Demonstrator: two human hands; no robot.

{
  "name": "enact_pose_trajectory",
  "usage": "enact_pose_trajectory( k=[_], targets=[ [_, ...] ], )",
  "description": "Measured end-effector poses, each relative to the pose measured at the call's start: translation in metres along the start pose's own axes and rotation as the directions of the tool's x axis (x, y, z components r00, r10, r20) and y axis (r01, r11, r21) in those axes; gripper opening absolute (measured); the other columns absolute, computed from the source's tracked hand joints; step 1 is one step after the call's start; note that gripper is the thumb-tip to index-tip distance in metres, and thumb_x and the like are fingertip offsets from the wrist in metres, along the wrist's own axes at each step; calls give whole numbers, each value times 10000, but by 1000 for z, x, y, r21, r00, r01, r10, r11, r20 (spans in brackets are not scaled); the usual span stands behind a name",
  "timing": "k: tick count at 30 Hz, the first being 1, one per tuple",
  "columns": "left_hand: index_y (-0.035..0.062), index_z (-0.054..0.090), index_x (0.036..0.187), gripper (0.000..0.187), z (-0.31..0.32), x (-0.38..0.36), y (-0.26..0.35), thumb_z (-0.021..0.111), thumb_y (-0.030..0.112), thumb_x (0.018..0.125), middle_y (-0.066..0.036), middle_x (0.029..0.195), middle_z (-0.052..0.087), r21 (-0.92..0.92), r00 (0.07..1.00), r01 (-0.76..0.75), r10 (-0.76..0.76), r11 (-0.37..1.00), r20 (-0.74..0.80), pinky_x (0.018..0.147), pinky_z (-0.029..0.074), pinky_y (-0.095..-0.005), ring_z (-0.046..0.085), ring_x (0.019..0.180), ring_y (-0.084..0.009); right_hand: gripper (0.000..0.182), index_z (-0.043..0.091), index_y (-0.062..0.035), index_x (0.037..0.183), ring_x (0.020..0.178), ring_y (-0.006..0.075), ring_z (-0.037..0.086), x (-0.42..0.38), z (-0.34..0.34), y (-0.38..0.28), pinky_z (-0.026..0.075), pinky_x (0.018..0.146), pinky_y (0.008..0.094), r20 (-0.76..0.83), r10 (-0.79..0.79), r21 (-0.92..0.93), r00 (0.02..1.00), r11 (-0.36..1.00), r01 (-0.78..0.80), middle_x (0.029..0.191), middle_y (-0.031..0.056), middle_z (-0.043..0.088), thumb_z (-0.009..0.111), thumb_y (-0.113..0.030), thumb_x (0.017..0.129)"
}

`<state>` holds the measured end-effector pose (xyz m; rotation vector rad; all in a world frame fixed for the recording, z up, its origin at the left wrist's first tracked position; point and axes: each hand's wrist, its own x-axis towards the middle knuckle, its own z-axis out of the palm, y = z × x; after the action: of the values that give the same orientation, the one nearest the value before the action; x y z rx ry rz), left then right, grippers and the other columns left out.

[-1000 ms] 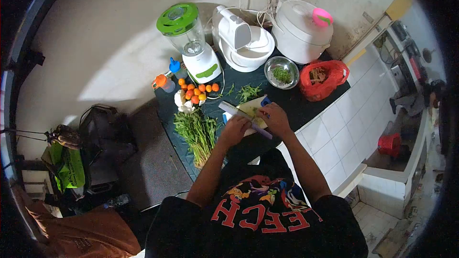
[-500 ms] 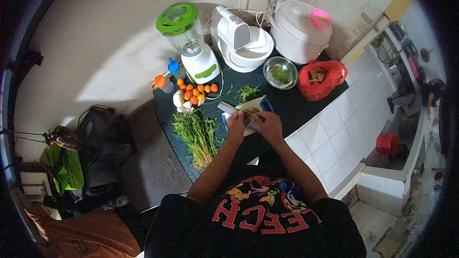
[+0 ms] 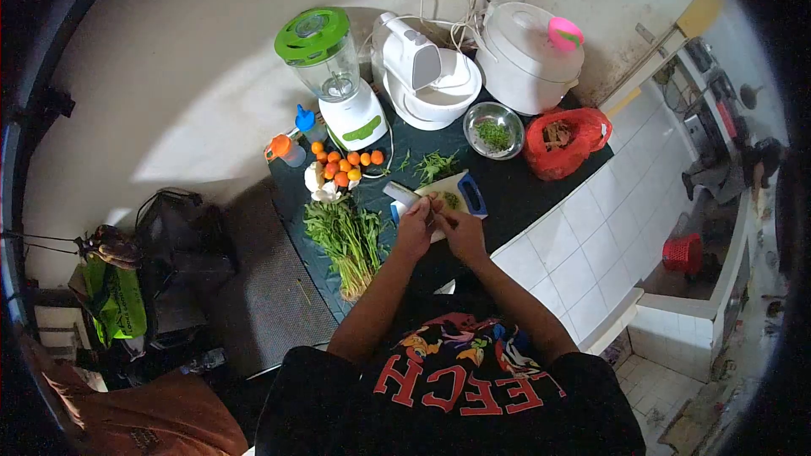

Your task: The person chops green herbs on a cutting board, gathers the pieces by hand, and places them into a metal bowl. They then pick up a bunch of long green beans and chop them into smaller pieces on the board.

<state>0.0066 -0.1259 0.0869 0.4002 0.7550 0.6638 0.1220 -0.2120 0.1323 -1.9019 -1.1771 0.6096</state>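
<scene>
A broad-bladed knife (image 3: pixel 401 193) juts up and left from my left hand (image 3: pixel 413 226), which is closed around it above the cutting board. My right hand (image 3: pixel 461 233) has its fingers pinched together against my left fingertips. Whatever sits between those fingers is too small to make out. Below both hands lies the white cutting board (image 3: pixel 466 203) with blue ends, and a little chopped green (image 3: pixel 451 200) rests on it. Just beyond the board is a small pile of leafy greens (image 3: pixel 436 166). To the left of my left hand lies a large bunch of long-stemmed greens (image 3: pixel 351 245).
Orange tomatoes (image 3: pixel 342 165) and garlic bulbs (image 3: pixel 316 179) lie near the blender (image 3: pixel 352 114). Behind stand a stand mixer (image 3: pixel 431 97) and a rice cooker (image 3: pixel 532 59). A metal bowl (image 3: pixel 494 130) holding chopped greens and a red plastic bag (image 3: pixel 562 152) sit at right.
My right hand has drawn left and in, off the board's right end, and its fingertips now meet my left hand's. The board's blue handle and chopped greens show more. The knife stays in place.
</scene>
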Motion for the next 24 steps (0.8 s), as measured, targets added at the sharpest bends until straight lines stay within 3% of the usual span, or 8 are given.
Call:
enact_pose_trajectory(
  k=[4, 6, 10, 12, 15, 18, 22, 24],
  targets=[
    [70, 665, 1343, 343, -18, 5, -1, 632, 265, 1063, -35, 1160, 721, 17, 993, 1, -3, 1000, 118, 845, 550, -304, 687, 998, -156, 332, 747, -8, 1111, 751, 316, 716, 1, -11, -5, 550, 718, 416, 119, -41, 5, 992, 999, 40, 865, 204, 733, 700, -311, 983],
    [83, 629, 1401, 386, -20, 6, 0, 663, 228, 1045, -10, 1135, 719, -68, 988, 14, -4, 998, 153, 823, 544, -290, 682, 974, -136, 311, 750, -36, 1160, 749, 302, 703, 7, -20, -7, 556, 729, 400, 145, 77, -123, 986, 991, -59, 882, 182, 736, 693, -291, 990],
    [106, 655, 1336, 327, -16, -10, 14, 689, 216, 1029, 12, 1100, 716, 45, 990, 81, -86, 996, 115, 812, 528, -263, 677, 959, -118, 306, 737, -24, 1161, 857, 351, 711, 19, -37, -19, 565, 809, 423, 5, -84, 59, 996, 995, 84, 1010, 187, 734, 661, -273, 1001],
    [82, 631, 1312, 315, -17, -15, 20, 674, 227, 1036, -22, 1095, 695, 238, 992, 124, -129, 963, 4, 840, 526, -275, 652, 1008, -123, 321, 725, -56, 1257, 957, 325, 709, 27, -53, -33, 564, 866, 408, 227, -181, 94, 957, 982, 164, 1108, 179, 718, 662, -231, 995],
    [87, 672, 1199, 227, -22, -19, 28, 705, 213, 1014, -6, 1047, 705, 320, 985, 122, -155, 940, 79, 791, 510, -243, 650, 955, -101, 331, 726, -99, 1287, 985, 320, 702, 37, -55, -24, 558, 874, 401, 356, -295, 131, 887, 955, 265, 1124, 173, 707, 670, -224, 986],
    [88, 711, 1113, 170, -23, -21, 30, 730, 209, 995, 4, 974, 717, 407, 988, 88, -132, 909, 81, 742, 511, -241, 650, 860, -97, 287, 765, -104, 1215, 869, 229, 687, 39, -52, -11, 552, 778, 344, 408, -310, 119, 859, 951, 287, 1043, 90, 748, 724, -247, 969],
    [91, 742, 1070, 154, -26, -30, 30, 765, 205, 970, -7, 994, 749, 483, 990, 93, -133, 870, 49, 797, 538, -263, 697, 895, -123, 280, 777, -111, 1188, 858, 215, 692, 33, -47, 2, 551, 783, 343, 460, -275, 29, 844, 955, 295, 1033, 89, 766, 739, -269, 959],
    [39, 738, 1108, 218, -23, -40, 35, 786, 169, 940, -40, 1025, 763, 605, 990, -8, -77, 796, 115, 809, 558, -294, 709, 891, -150, 285, 782, -93, 1168, 857, 199, 701, 25, -43, 8, 549, 793, 347, 516, -30, 44, 856, 999, 8, 1022, 100, 777, 738, -287, 964]
  ],
)
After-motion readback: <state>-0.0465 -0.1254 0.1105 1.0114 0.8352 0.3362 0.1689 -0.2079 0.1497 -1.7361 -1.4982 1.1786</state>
